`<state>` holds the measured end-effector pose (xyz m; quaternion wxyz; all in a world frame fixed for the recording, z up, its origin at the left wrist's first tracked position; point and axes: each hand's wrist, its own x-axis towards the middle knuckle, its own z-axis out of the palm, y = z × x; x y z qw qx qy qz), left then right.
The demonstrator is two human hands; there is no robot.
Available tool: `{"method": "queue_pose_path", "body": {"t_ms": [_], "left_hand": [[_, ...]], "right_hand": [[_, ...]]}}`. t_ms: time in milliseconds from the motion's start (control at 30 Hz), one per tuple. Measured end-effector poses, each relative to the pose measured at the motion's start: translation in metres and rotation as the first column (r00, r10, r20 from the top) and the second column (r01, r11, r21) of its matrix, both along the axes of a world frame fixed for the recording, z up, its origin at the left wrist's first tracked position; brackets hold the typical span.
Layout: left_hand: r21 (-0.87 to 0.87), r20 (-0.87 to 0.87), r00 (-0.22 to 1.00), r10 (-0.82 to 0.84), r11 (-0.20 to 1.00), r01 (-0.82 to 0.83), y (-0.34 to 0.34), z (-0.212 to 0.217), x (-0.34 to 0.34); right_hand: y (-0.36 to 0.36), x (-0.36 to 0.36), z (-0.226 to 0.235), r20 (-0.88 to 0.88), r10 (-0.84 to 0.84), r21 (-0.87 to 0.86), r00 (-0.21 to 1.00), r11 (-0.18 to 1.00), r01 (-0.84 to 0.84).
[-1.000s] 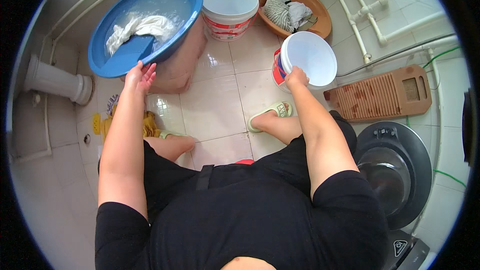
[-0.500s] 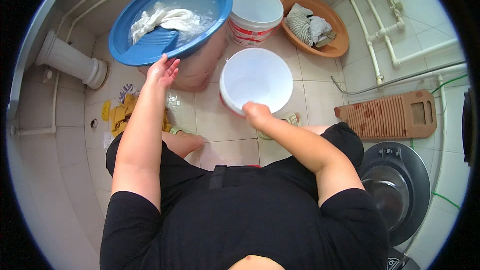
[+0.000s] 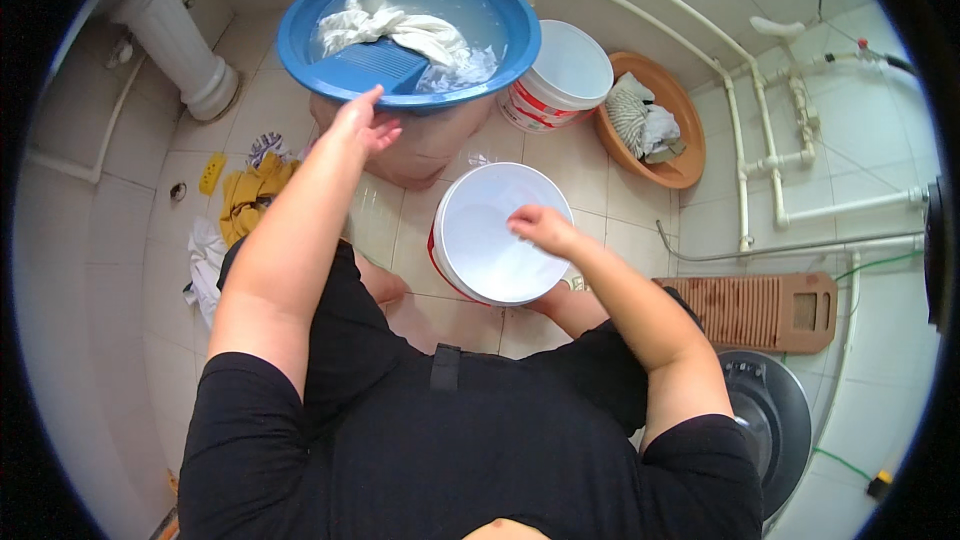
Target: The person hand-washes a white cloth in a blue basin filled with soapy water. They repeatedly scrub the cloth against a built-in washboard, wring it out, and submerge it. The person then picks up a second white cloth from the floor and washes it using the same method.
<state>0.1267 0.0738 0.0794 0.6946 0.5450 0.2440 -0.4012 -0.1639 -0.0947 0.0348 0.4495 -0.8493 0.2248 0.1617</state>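
Note:
A large blue basin (image 3: 300,68) with a built-in ribbed washboard (image 3: 370,68) holds cloudy water and a wet white cloth (image 3: 395,30). At its near rim is my left hand (image 3: 368,126), palm turned up and fingers apart, the fingertips touching or very close to the edge. A white bucket (image 3: 490,240) with a red band stands between my legs, and no water can be made out in it. My right hand (image 3: 543,228) hovers over the right side of its mouth, fingers curled together; nothing shows in them.
Behind stand another white bucket (image 3: 570,60) and a brown basin (image 3: 685,160) with clothes. A brown washboard (image 3: 745,310) and a dark round basin (image 3: 775,420) lie right. Yellow clothing (image 3: 255,190) and white cloth (image 3: 208,260) lie left. Pipes (image 3: 755,160) line the wall.
My right hand has left the bucket's near rim and is now over its mouth. The bucket appears closer to me. The view has shifted; my left hand stays by the blue basin's rim.

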Motion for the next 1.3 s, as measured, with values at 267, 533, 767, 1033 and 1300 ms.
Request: {"method": "queue_pose_path", "body": {"t_ms": [267, 533, 767, 1033, 1300], "left_hand": [[-0.049, 0.193, 0.928, 0.319, 0.948, -0.316, 0.05, 0.017, 0.075], [-0.124, 0.118, 0.928, 0.354, 0.932, -0.34, 0.031, 0.007, 0.061], [0.028, 0.172, 0.916, 0.362, 0.928, -0.372, 0.031, 0.023, 0.058], [0.058, 0.172, 0.884, 0.434, 0.892, -0.449, 0.015, 0.025, 0.06], [0.014, 0.283, 0.785, 0.551, 0.816, -0.578, 0.018, 0.013, 0.091]], "right_hand": [[-0.105, 0.093, 0.023, 0.027, -0.534, 0.253, 0.845, 0.822, 0.511], [-0.255, 0.277, -0.014, 0.461, -0.312, -0.328, 0.831, 0.81, 0.486], [-0.302, 0.428, -0.009, 0.371, -0.051, -0.524, 0.927, 0.813, 0.254], [-0.311, 0.499, -0.021, 0.247, -0.086, -0.502, 0.965, 0.84, 0.204], [-0.27, 0.434, 0.014, 0.224, -0.218, -0.293, 0.95, 0.915, 0.279]]}}
